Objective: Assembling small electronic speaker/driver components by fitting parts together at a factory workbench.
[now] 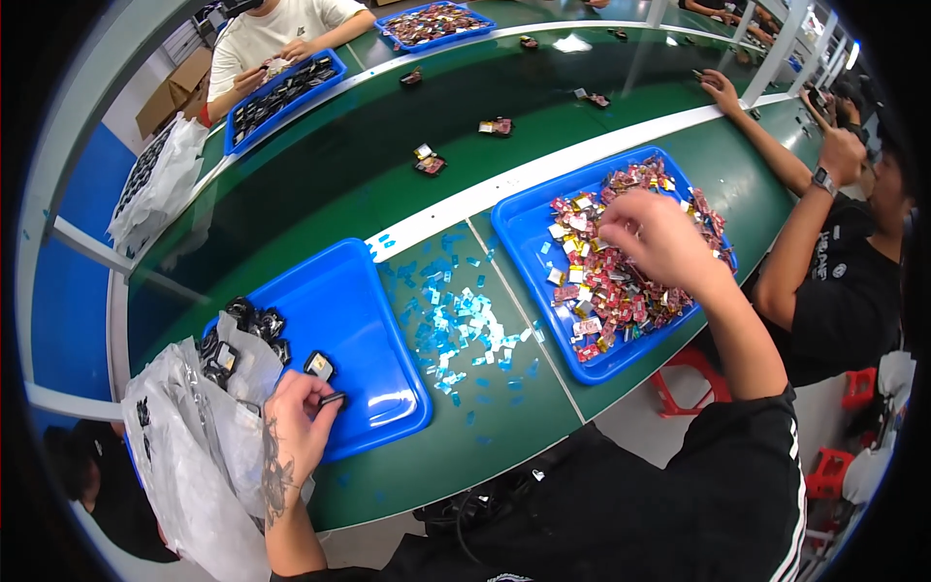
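My left hand (296, 412) is closed in a pinch on a small black casing (333, 399), over the near side of a blue tray (364, 320). Beside its fingertips a black casing with a pale inside (319, 366) lies in that tray. Black casings (257, 320) and clear plastic bags (199, 427) fill the tray's left side. My right hand (659, 238) hangs above a second blue tray (519, 218), its fingers curled together. What they hold, if anything, is hidden. Small red circuit boards with white and yellow parts (621, 301) are heaped under it.
Small blue film pieces (461, 320) are scattered on the green table between the trays. Behind a white rail (465, 210), a green belt (359, 145) carries several boards. Across it, a person handles parts by a blue tray (330, 80). A co-worker's arm (776, 150) reaches in at right.
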`<action>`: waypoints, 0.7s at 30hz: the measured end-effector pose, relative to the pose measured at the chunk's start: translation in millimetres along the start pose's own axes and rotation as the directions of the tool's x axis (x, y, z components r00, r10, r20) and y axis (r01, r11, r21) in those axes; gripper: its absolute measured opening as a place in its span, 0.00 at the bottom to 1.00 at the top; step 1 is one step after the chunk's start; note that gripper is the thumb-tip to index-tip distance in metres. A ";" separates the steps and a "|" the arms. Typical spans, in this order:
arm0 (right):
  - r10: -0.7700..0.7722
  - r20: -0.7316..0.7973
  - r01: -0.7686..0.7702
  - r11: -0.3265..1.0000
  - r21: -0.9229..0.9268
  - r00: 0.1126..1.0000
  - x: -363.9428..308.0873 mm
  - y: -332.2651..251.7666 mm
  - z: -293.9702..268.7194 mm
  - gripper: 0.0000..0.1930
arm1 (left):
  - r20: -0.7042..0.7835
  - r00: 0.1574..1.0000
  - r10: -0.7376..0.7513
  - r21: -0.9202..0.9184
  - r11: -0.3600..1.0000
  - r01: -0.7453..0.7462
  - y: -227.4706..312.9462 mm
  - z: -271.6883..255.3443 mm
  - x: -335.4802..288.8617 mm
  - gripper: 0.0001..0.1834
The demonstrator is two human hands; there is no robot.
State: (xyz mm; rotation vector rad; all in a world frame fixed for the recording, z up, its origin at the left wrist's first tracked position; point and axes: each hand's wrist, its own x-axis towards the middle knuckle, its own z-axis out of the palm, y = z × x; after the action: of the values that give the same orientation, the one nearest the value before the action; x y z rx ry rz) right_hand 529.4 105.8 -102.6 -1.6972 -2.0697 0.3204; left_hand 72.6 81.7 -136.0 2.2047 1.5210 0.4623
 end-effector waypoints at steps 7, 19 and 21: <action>-0.051 0.104 0.084 0.934 -0.346 0.993 19.6 -16.5 51.1 0.08 | 0.170 0.978 -0.119 -0.935 0.295 0.199 70.0 16.3 60.7 0.13; 0.116 -0.077 0.006 0.519 0.855 0.990 -21.3 -82.9 45.9 0.06 | 0.064 0.978 0.197 -0.910 0.413 -0.024 100.2 39.5 77.6 0.13; 0.099 -0.006 -0.032 0.378 0.925 0.995 -21.1 -104.0 49.9 0.05 | 0.109 0.961 0.256 -0.854 0.518 -0.041 104.6 40.5 76.4 0.12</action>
State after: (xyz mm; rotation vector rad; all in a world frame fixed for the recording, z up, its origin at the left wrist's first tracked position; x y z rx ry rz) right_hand 418.6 67.4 -103.9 -0.9960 -1.2485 1.1942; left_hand 202.5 114.5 -114.2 1.4979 0.6943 0.7797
